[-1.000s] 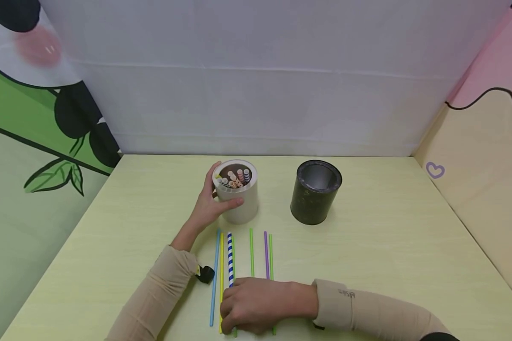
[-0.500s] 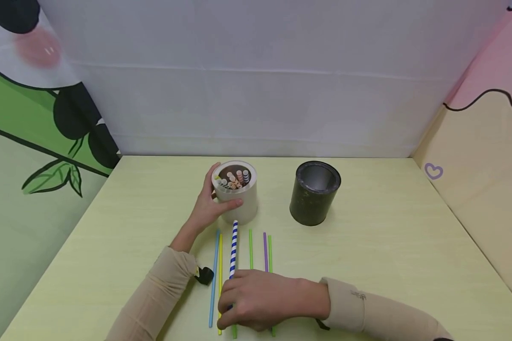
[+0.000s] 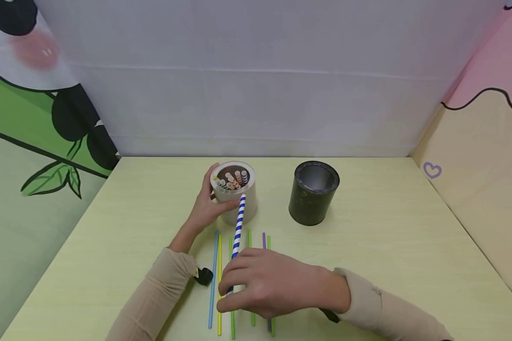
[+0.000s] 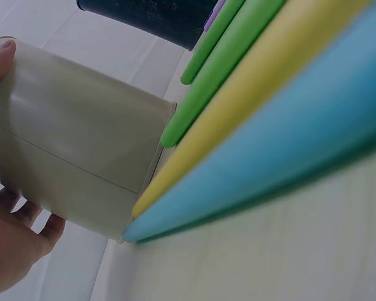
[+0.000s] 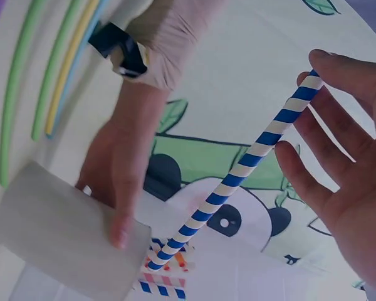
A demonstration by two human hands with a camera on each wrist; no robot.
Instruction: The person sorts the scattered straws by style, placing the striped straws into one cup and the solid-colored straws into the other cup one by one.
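Right hand (image 3: 269,284), lower centre of the head frame: thumb and fingers pinch the striped straw (image 3: 238,232), blue and white, near its lower end. Straw is raised at a slant, clear of the table (image 3: 367,246); its upper tip overlaps the front of the white can (image 3: 250,208). Contact between tip and can: cannot tell.

Left hand (image 3: 209,203), left of centre: holds the white can from its left side, thumb across the front. Can stands on the table; several patterned straws (image 3: 239,178) show inside its mouth.

Black can (image 3: 309,203) stands right of centre, well apart from both hands.

Lower centre, lying side by side, left to right: blue straw (image 3: 213,284), yellow straw (image 3: 220,279), two green straws (image 3: 233,324), purple straw (image 3: 264,240), third green straw (image 3: 269,246). Right hand partly covers these last four.
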